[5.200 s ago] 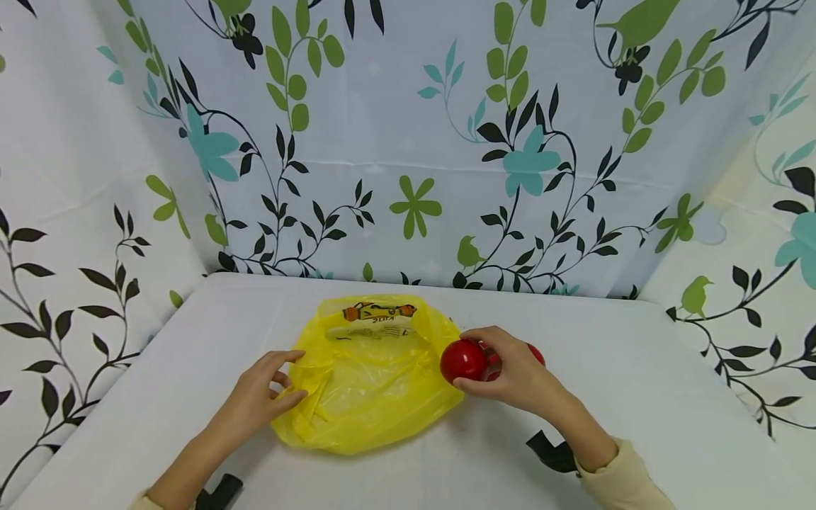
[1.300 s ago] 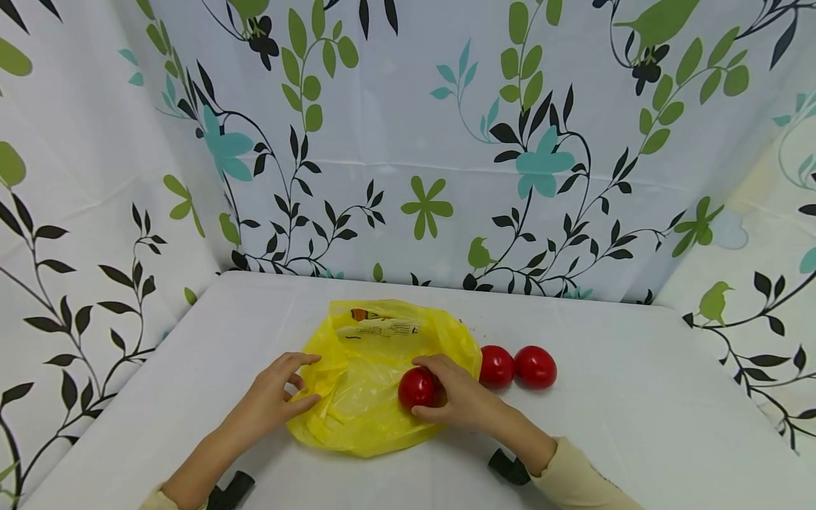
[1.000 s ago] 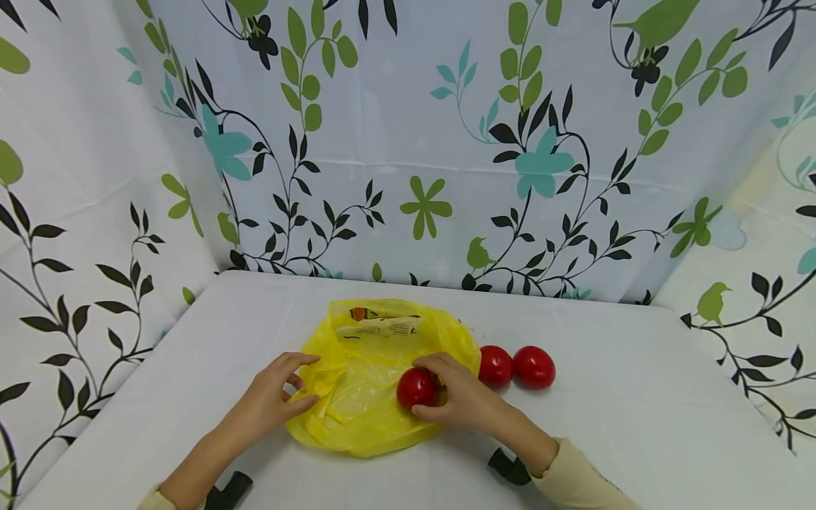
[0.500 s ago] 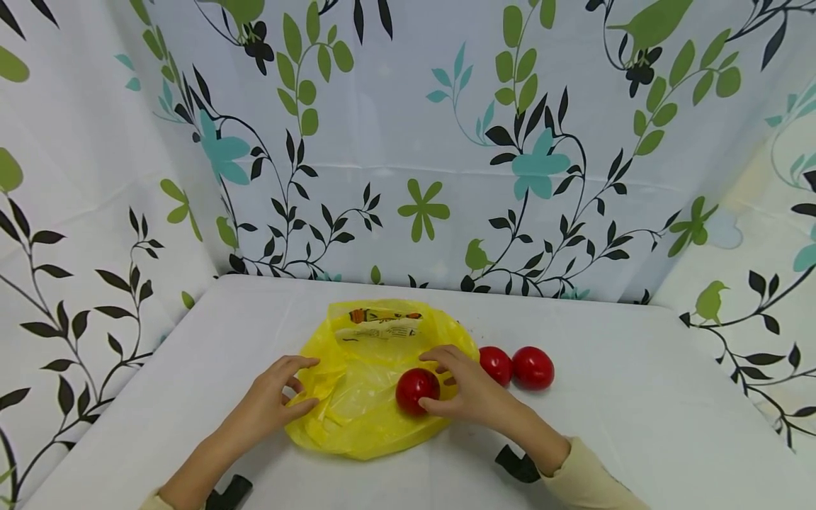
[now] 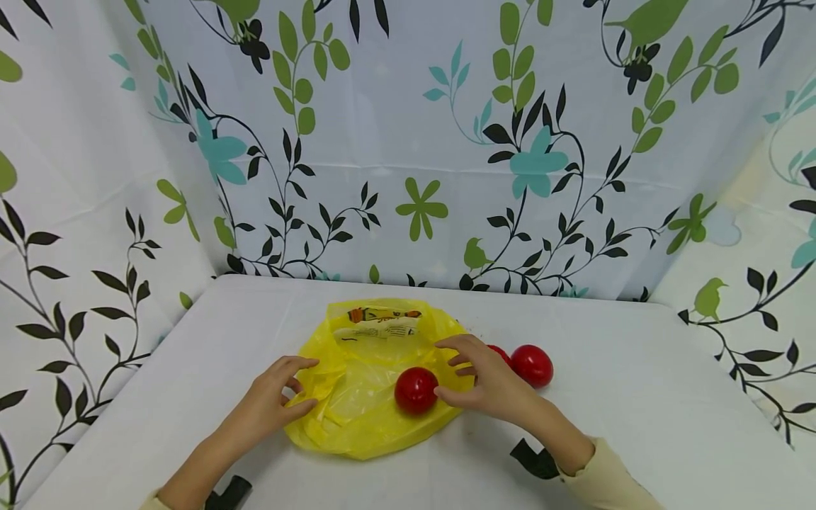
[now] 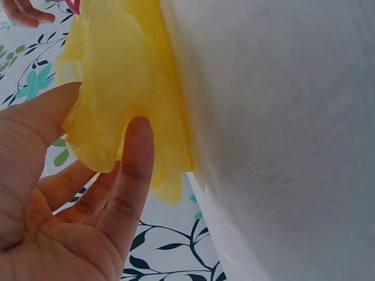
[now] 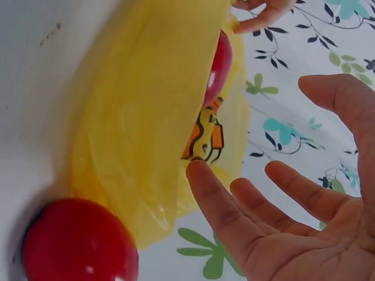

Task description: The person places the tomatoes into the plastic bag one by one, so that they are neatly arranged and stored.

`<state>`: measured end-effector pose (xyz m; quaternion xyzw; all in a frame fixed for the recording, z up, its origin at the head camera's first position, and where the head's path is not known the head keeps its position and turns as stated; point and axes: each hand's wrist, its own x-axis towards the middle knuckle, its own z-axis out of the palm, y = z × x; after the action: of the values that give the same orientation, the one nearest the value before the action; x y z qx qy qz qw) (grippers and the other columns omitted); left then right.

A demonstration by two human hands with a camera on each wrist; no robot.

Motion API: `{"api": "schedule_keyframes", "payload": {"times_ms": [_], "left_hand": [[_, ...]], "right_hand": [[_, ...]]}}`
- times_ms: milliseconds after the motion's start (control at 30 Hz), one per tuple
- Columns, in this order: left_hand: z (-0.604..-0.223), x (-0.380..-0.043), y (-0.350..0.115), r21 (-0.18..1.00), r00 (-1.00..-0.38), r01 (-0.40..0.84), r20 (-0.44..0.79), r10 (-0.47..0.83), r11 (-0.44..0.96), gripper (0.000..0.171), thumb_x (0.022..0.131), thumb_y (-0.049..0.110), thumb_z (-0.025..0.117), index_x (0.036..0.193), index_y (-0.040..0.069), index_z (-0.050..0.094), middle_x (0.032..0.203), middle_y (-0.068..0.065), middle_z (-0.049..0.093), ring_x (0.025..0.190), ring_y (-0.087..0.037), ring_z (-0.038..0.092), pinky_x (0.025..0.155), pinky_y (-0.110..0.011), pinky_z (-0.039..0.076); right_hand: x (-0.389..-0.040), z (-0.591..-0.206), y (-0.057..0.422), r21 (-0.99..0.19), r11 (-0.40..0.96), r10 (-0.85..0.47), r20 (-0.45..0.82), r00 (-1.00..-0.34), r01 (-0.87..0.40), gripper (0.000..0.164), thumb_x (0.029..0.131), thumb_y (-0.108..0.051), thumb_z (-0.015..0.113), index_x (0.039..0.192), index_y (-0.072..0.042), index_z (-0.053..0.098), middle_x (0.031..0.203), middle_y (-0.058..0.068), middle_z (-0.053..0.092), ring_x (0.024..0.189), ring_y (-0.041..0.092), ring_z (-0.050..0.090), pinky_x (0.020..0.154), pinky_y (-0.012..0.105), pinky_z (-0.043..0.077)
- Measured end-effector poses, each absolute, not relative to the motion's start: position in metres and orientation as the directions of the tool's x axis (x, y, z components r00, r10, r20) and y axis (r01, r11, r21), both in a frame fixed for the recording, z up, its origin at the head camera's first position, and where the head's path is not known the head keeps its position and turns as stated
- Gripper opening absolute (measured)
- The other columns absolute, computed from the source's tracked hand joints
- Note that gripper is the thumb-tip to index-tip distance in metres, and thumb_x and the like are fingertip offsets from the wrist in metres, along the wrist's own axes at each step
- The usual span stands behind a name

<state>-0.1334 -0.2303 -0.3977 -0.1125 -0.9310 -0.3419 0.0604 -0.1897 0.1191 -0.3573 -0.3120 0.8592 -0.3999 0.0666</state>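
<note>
At the left, a black strap is at the wrist of the left hand, whose thumb and forefinger lie on either side of a fold at the near-left edge of the yellow bag — the fingers are parted and curved, with that bit of plastic held between them. The bag sits on the white table, its mouth spread wide, with printing near the far rim. One red ball lies inside the mouth, toward the right. Just beside it, over the bag's right edge, is the right hand, fingers well spread, slightly bent and holding nothing. Past that hand lies a second red ball, mostly hidden behind it, then a third red ball — both outside the bag. Patterned cloth hangs behind the table.
</note>
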Motion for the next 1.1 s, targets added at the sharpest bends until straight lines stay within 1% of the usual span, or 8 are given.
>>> {"api": "schedule_keyframes", "payload": {"times_ms": [133,333,467,600,833,900,1100], "left_hand": [[-0.397,-0.133,-0.23,0.623,-0.968,0.248,0.184,0.169,0.742,0.053,0.081,0.01,0.079,0.128,0.003,0.056,0.125,-0.015,0.054,0.085,-0.014,0.057,0.067,-0.021,0.052],[-0.395,-0.133,-0.229,0.624,-0.973,0.229,0.165,0.16,0.747,0.053,0.081,0.011,0.079,0.129,0.003,0.056,0.126,-0.015,0.054,0.086,-0.014,0.057,0.068,-0.022,0.052],[-0.396,-0.133,-0.23,0.62,-0.971,0.237,0.171,0.167,0.748,0.054,0.081,0.01,0.079,0.128,0.003,0.056,0.126,-0.016,0.054,0.086,-0.014,0.057,0.067,-0.022,0.051],[-0.397,-0.133,-0.23,0.618,-0.969,0.244,0.175,0.172,0.747,0.053,0.081,0.01,0.079,0.128,0.003,0.056,0.126,-0.015,0.054,0.086,-0.014,0.058,0.066,-0.022,0.051],[-0.396,-0.133,-0.229,0.626,-0.973,0.232,0.158,0.17,0.745,0.053,0.082,0.011,0.078,0.129,0.003,0.055,0.126,-0.014,0.054,0.087,-0.014,0.058,0.068,-0.022,0.052],[-0.395,-0.133,-0.229,0.628,-0.973,0.231,0.157,0.17,0.743,0.054,0.082,0.011,0.079,0.129,0.003,0.055,0.126,-0.014,0.054,0.087,-0.015,0.058,0.068,-0.022,0.052],[-0.397,-0.133,-0.23,0.624,-0.972,0.234,0.161,0.17,0.745,0.054,0.081,0.011,0.079,0.129,0.004,0.055,0.127,-0.014,0.054,0.087,-0.014,0.058,0.068,-0.022,0.052]], "right_hand": [[-0.19,-0.355,0.127,-0.724,0.474,-0.576,0.174,-0.798,-0.501,0.062,0.083,-0.024,0.078,0.135,-0.008,0.05,0.136,0.013,0.05,0.113,0.033,0.06,0.09,0.044,0.053],[-0.191,-0.355,0.133,-0.699,0.484,-0.568,0.206,-0.797,-0.526,0.061,0.082,-0.025,0.078,0.135,-0.008,0.051,0.136,0.012,0.051,0.112,0.032,0.06,0.087,0.042,0.055],[-0.191,-0.352,0.137,-0.679,0.512,-0.542,0.22,-0.811,-0.526,0.061,0.081,-0.023,0.08,0.133,-0.007,0.052,0.136,0.012,0.051,0.112,0.031,0.06,0.085,0.041,0.056],[-0.191,-0.349,0.145,-0.661,0.537,-0.51,0.241,-0.826,-0.524,0.061,0.079,-0.021,0.081,0.132,-0.008,0.054,0.136,0.012,0.052,0.11,0.031,0.061,0.084,0.041,0.056],[-0.196,-0.351,0.163,-0.606,0.574,-0.465,0.313,-0.828,-0.551,0.056,0.078,-0.02,0.082,0.127,-0.012,0.058,0.13,0.011,0.056,0.104,0.03,0.062,0.078,0.042,0.058],[-0.197,-0.351,0.168,-0.6,0.585,-0.453,0.316,-0.834,-0.545,0.054,0.077,-0.02,0.083,0.126,-0.012,0.058,0.13,0.012,0.056,0.103,0.03,0.062,0.076,0.043,0.058],[-0.199,-0.35,0.182,-0.6,0.611,-0.423,0.304,-0.853,-0.517,0.052,0.077,-0.018,0.082,0.124,-0.011,0.059,0.13,0.013,0.055,0.103,0.03,0.062,0.076,0.042,0.058]]}}
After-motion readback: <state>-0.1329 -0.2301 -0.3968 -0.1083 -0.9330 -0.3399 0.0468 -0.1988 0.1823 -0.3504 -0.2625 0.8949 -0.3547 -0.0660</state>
